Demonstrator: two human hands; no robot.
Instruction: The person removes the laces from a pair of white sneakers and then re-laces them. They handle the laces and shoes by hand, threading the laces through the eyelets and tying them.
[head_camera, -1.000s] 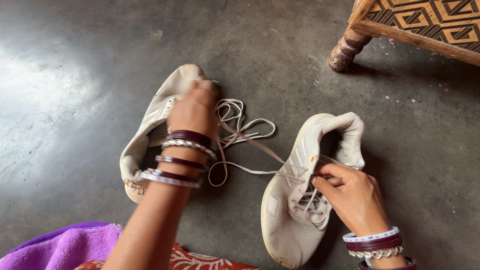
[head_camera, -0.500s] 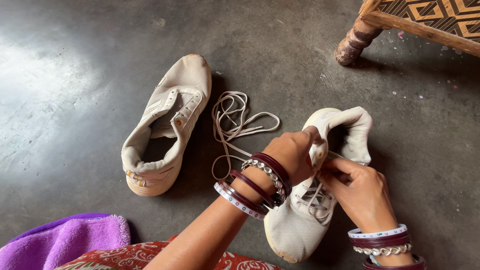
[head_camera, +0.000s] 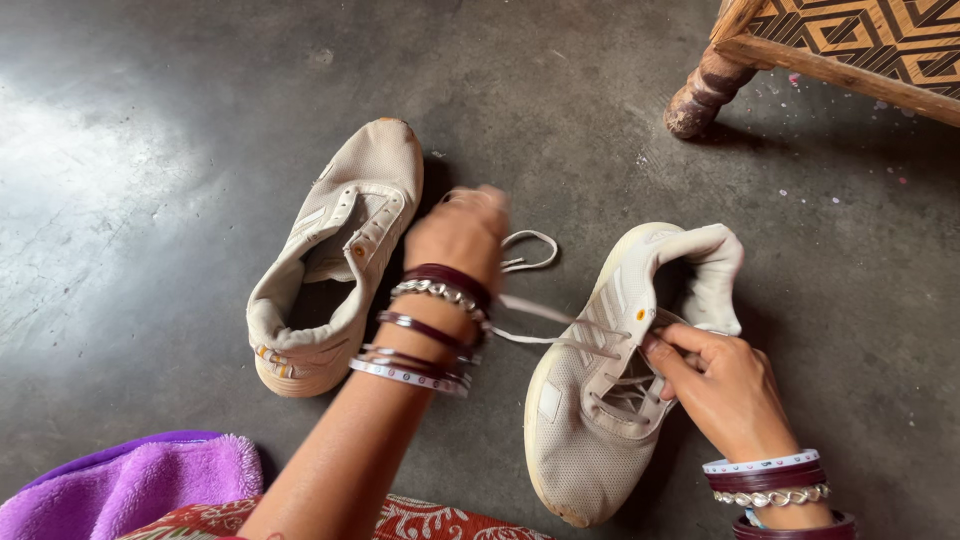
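Two hands: left hand (head_camera: 462, 232) blurred, grip on lace (head_camera: 545, 325) unclear; right hand (head_camera: 722, 385) pinches shoe (head_camera: 610, 380) eyelets, fingertips hidden.

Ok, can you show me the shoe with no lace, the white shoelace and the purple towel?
Unlaced shoe (head_camera: 345, 250): head view, on its tongue.
White shoelace (head_camera: 545, 320): head view, on the stretched strand.
Purple towel (head_camera: 150, 485): head view, on its fluffy middle.

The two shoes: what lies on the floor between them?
In the head view, the left hand and the white lace, running to the right shoe; the left shoe lies beside them.
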